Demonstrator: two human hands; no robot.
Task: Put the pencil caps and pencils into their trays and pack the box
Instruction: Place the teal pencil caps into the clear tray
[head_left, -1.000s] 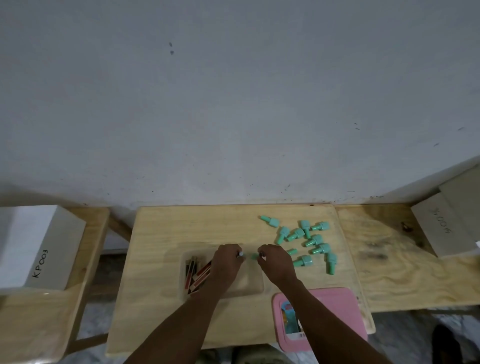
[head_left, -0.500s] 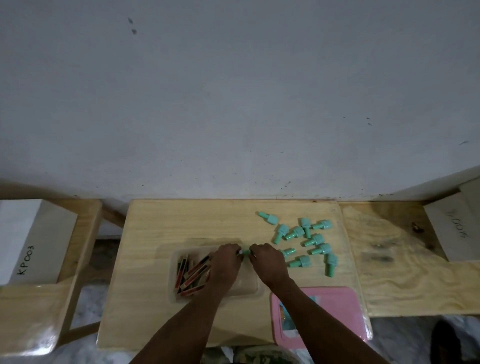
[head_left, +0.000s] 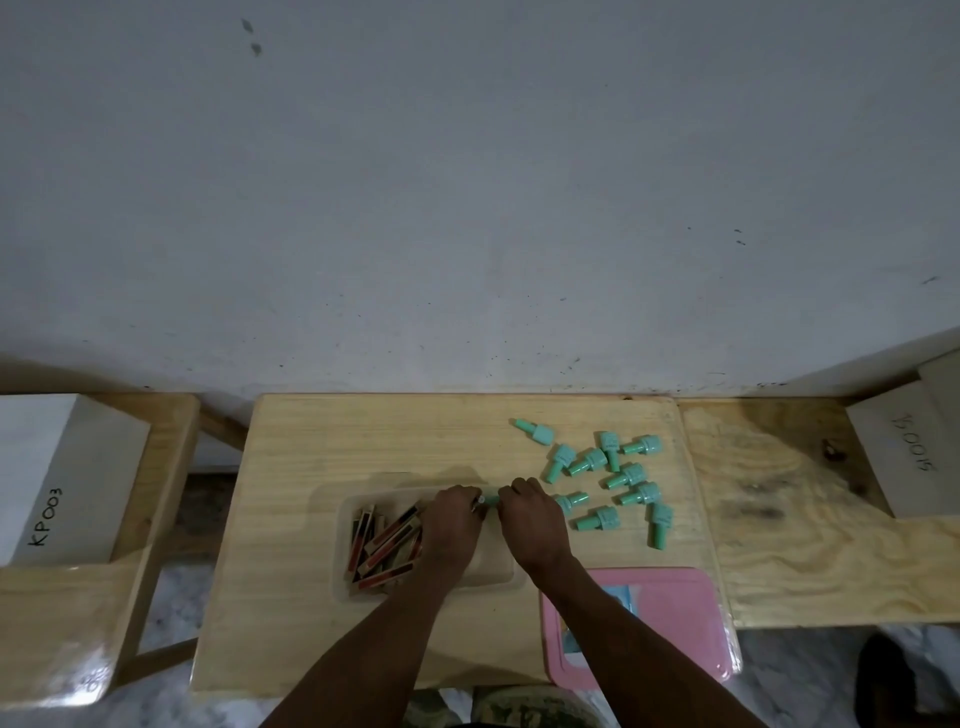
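Pinching one green cap (head_left: 491, 500) between curled, narrow fingers, left hand (head_left: 452, 522) and right hand (head_left: 531, 522) meet over the clear tray (head_left: 491, 569), probably for a short drop. Other caps (head_left: 613, 474) lie loose on the counter (head_left: 363, 441).

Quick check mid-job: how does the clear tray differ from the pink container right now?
The clear tray is see-through; the pink container is opaque. The clear tray holds reddish pencils; the pink container shows only a blue-and-white item, partly behind the right forearm. The clear tray lies mid-table under the left hand; the pink container lies at the near right corner. Both are rounded rectangles flat on the wooden table.
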